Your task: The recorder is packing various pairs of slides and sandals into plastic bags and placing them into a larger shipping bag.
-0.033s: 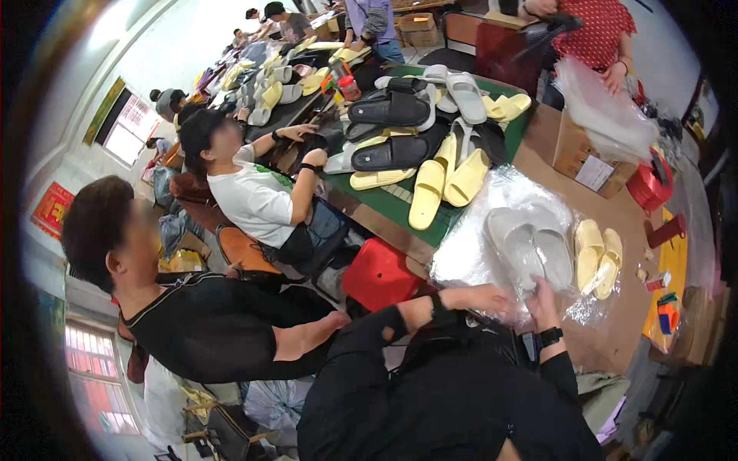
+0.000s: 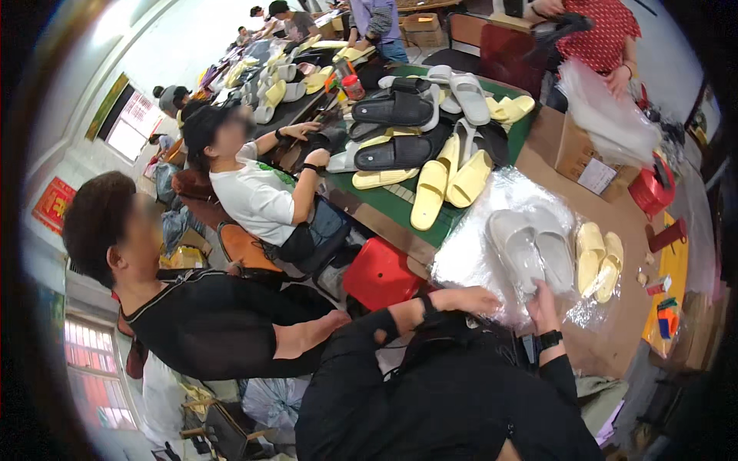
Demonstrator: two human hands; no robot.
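A pair of grey slippers point(image 2: 555, 253) rests on a stack of clear plastic bags point(image 2: 469, 250) at the table's near edge. My right hand point(image 2: 544, 306) is at their near end, thumb and fingers closed on the slippers' tip; the fingertips are partly hidden. Left of it, my left hand point(image 2: 478, 300) lies palm down over the near edge of the plastic, fingers stretched out and holding nothing. Just right of the grey pair is a smaller yellow pair of slippers point(image 2: 590, 247), on or in clear plastic.
Black, yellow and grey slippers point(image 2: 393, 154) are piled on a green mat point(image 2: 377, 206). A cardboard box point(image 2: 583, 157) with plastic bags stands far right, near a red tape roll point(image 2: 652, 188). A red stool point(image 2: 382, 270) and two people are on my left; another person stands across.
My left hand has shifted slightly left, away from the grey slippers. My right hand stays at their near end.
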